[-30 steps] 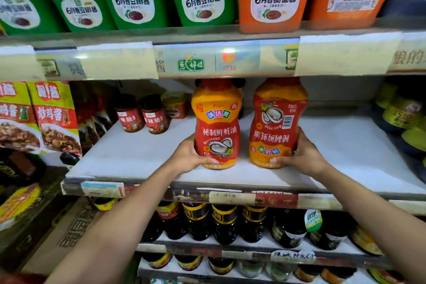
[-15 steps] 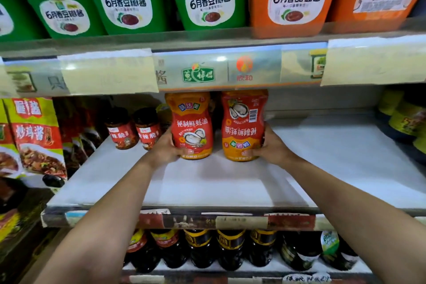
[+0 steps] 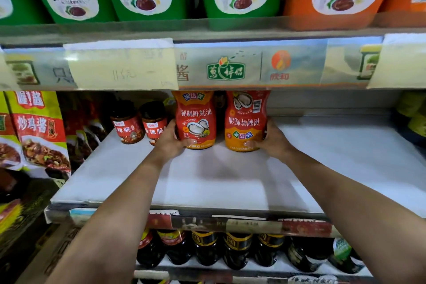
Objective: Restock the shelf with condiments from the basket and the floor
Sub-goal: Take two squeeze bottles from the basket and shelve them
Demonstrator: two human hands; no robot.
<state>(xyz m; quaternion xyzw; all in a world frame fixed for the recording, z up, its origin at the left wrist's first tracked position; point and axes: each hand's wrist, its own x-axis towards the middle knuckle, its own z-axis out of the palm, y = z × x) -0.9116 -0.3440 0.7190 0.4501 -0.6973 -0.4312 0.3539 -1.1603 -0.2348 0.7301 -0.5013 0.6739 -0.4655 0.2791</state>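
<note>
We have two sauce bottles on the white shelf [image 3: 207, 182], at twelve o'clock near its back. Our left hand [image 3: 171, 142] wraps the upright bottle [image 3: 196, 122]; our right hand [image 3: 273, 139] wraps the upside-down bottle [image 3: 245, 122]. This looks like placing; next, probably let go and fetch more.

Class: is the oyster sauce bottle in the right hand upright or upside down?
Upside down: the label text on the right oyster sauce bottle, held by the right hand, reads inverted.

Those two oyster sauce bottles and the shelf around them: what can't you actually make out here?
Head view only:
- Tops of the left oyster sauce bottle and right oyster sauce bottle: hidden behind the upper shelf's label strip.
- Handwriting on the pale price tag: too faint.
- Yellow-capped bottles: blurred, cut by the right edge.
</note>
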